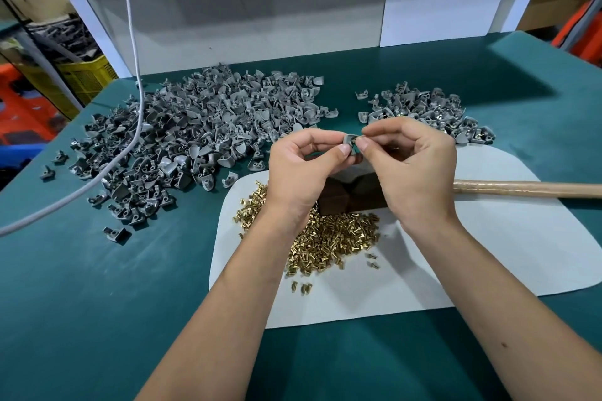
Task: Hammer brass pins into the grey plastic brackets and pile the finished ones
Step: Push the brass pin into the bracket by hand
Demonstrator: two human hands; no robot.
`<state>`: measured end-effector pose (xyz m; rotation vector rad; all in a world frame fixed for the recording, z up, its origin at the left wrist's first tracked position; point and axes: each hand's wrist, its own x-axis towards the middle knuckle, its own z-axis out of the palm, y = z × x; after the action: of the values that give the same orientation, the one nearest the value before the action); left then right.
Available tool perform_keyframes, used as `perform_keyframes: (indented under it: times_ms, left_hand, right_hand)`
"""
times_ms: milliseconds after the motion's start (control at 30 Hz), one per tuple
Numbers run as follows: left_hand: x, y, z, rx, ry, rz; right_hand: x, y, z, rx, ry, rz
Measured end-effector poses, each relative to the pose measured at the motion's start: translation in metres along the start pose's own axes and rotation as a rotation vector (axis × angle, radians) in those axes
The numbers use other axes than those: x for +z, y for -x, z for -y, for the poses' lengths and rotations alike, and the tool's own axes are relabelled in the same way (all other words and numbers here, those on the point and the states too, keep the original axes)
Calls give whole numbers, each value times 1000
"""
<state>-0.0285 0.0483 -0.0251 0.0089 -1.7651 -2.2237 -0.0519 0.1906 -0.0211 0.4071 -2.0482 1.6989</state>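
Note:
My left hand [303, 166] pinches a small grey plastic bracket [349, 141] between thumb and fingers, raised above the table. My right hand [412, 166] meets it from the right, its thumb and forefinger pinching a brass pin [357, 139] at the bracket. A heap of loose brass pins [329, 238] lies on the white mat [488, 254] under my wrists. A dark block [345, 198] sits between my hands, partly hidden. A large pile of grey brackets [195, 130] spreads at the left. A smaller pile of brackets with pins [426, 107] lies at the back right.
A wooden hammer handle [527, 189] lies across the mat at the right, its head hidden behind my right hand. A white cable [133, 52] hangs down over the left bracket pile. A white panel [443, 6] stands at the back of the green table [97, 303].

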Motion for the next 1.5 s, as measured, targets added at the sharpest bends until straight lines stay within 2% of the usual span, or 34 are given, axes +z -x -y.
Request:
perform_keyframes:
  times_ms: [367, 733, 1133, 1267, 1500]
  left_hand:
    - [-2, -3, 3, 128, -257, -14]
    - [-1, -3, 4, 139, -369, 9]
    - [3, -3, 13, 123, -288, -14]
    - [-4, -4, 10, 82, -253, 74]
    - [-13, -6, 6, 156, -294, 132]
  right_hand:
    - [-4, -4, -3, 102, 36, 92]
    - [-7, -5, -1, 139, 94, 134]
    - [-1, 3, 4, -52, 259, 15]
    - [-3, 1, 4, -85, 246, 46]
    - [-6, 0, 4, -133, 224, 106]
